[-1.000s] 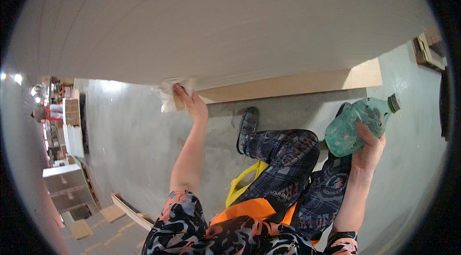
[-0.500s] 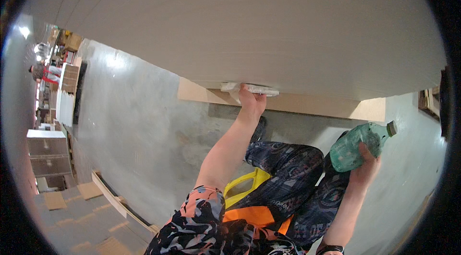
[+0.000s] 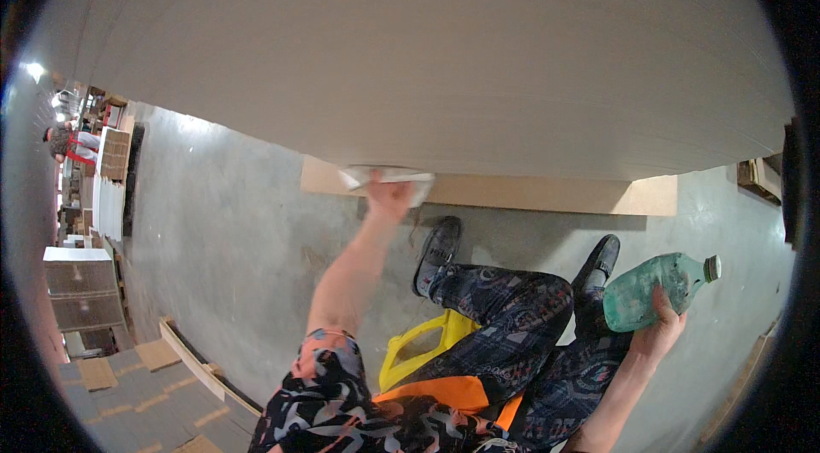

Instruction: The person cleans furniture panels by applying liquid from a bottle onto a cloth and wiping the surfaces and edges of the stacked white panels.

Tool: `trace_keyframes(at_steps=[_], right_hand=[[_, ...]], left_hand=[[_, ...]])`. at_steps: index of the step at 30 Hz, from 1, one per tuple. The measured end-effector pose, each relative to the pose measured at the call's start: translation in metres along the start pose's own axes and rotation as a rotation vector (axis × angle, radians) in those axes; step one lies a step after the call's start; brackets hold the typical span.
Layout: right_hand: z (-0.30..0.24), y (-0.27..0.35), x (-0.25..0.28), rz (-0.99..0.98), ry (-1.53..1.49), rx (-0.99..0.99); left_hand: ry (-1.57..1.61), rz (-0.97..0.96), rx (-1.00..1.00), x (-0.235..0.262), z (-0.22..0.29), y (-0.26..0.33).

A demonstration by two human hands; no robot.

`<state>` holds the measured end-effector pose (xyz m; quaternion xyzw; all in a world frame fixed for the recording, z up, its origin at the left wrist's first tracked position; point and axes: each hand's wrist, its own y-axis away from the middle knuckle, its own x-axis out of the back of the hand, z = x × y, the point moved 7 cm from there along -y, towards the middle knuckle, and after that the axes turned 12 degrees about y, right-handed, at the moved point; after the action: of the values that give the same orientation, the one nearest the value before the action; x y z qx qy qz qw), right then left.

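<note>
My left hand is closed on a white folded cloth, which lies along the lower edge of a large grey surface. Motion smears the hand and cloth a little. At the right, my right hand grips a green translucent plastic bottle from below and behind. The bottle lies tilted, its capped neck up and to the right, clear of the grey surface. How much liquid it holds I cannot tell.
Below the grey surface runs a tan cardboard strip. Beside my leg is a yellow open-framed object. Grey stacked sheets with tan pieces lie at lower left. Far left, a person stands by stacks. A wooden pallet is at right.
My left hand has slid leftward with the cloth along the lower edge. The bottle in my right hand has shifted slightly right and down. Both my feet now show.
</note>
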<state>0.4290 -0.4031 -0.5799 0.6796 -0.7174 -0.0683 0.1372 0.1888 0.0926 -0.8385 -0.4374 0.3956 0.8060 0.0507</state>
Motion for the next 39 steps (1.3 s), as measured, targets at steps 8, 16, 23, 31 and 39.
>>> trace_keyframes(at_steps=[8,16,23,31,39], right_hand=[[-0.003,0.005,-0.012,-0.053,-0.013,0.006],[0.015,-0.012,0.019,0.05,0.024,0.012],[0.013,-0.012,0.02,0.016,0.037,-0.015],[0.007,-0.01,0.02,0.018,-0.012,0.01],[0.007,-0.008,0.015,0.015,-0.062,0.017]], left_hand=[[0.156,0.163,0.021,0.019,-0.011,-0.032],[-0.012,0.201,-0.16,0.048,0.06,-0.053],[0.096,0.136,0.003,-0.019,-0.047,0.004],[-0.143,-0.121,-0.376,-0.069,0.099,0.019],[-0.353,-0.003,-0.422,-0.133,-0.081,0.126]])
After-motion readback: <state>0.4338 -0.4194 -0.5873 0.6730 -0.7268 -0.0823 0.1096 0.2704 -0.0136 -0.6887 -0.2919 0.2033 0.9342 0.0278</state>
